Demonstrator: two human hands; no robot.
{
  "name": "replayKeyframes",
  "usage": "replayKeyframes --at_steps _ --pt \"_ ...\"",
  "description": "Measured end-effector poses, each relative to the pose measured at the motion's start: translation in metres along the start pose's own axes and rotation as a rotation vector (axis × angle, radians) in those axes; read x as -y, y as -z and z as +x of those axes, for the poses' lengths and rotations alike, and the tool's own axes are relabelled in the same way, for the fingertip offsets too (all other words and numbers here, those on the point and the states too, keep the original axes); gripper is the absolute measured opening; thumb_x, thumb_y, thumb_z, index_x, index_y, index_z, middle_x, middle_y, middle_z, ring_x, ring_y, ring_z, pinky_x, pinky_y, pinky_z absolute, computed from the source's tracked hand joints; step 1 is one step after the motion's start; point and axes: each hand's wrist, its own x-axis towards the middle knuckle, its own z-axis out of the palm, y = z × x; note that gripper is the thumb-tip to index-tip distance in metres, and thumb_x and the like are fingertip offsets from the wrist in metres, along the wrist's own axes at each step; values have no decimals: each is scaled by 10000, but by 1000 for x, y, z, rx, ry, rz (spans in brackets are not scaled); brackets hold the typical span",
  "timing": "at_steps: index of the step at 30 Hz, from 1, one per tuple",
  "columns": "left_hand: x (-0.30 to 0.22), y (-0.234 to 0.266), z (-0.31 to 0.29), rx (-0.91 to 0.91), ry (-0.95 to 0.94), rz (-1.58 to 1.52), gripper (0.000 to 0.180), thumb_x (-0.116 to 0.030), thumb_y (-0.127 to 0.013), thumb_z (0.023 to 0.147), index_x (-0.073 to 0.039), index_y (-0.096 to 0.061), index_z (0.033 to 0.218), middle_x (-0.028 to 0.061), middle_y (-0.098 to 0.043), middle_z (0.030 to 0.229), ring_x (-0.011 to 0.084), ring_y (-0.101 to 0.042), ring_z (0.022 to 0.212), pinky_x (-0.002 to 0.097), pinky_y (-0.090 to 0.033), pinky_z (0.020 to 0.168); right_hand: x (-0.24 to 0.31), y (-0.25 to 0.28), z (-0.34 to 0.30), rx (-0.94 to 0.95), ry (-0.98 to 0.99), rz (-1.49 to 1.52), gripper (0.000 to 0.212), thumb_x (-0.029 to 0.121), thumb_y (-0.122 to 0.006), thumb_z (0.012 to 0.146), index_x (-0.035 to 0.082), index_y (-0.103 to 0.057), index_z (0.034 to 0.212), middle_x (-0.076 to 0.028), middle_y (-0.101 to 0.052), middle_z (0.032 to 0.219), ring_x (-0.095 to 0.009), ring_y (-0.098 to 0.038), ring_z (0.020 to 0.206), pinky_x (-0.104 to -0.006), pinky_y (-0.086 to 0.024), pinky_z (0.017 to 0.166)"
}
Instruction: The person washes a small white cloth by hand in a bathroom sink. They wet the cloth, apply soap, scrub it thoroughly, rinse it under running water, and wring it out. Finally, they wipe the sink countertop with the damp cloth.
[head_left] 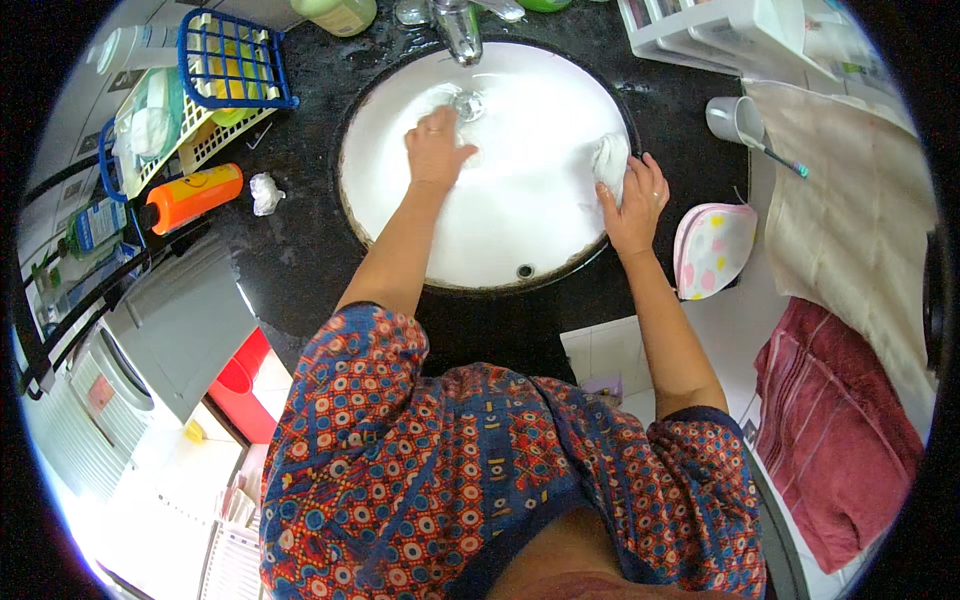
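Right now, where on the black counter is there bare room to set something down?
Bare black counter lies between the white round basin and the orange bottle, past the crumpled white wad. Crowded: blue wire basket corner.

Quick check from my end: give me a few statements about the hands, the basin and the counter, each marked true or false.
1. The left hand rests inside the white sink, near the drain. True.
2. The right hand holds a dark brush. False: it holds a white cloth against the basin's right side.
3. An orange bottle lies on its side on the dark counter, left of the sink. True.
4. The red towel hangs to the person's left. False: it is on the right.
5. The faucet stands at the far rim of the sink. True.
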Motion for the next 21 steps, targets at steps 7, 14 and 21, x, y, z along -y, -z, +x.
replayKeyframes --at_steps 7,14,21 --pt "0 62 -8 -114 -213 91 485 -298 -741 736 -151 -623 1183 97 -502 1317 297 -462 1163 426 -370 975 0 0 3 -13 6 -21 426 351 -610 821 -28 -574 1012 -131 -512 1226 -338 -364 1259 -511 -227 1020" --pt "-35 251 -12 298 -199 -909 189 -156 -695 795 -62 -719 957 130 -615 1164 237 -567 1094 370 -433 940 1 1 1 13 -27 -46 439 352 -626 808 -29 -580 1021 -130 -508 1227 -328 -358 1262 -501 -229 1025" --pt "5 77 -16 687 -76 -320 338 -269 -539 907 -96 -588 1194 131 -610 1170 221 -576 1078 378 -437 949 6 -4 4 -1 1 -46 454 347 -628 805 -31 -581 1052 -134 -525 1204 -323 -369 1256 -499 -229 1025"
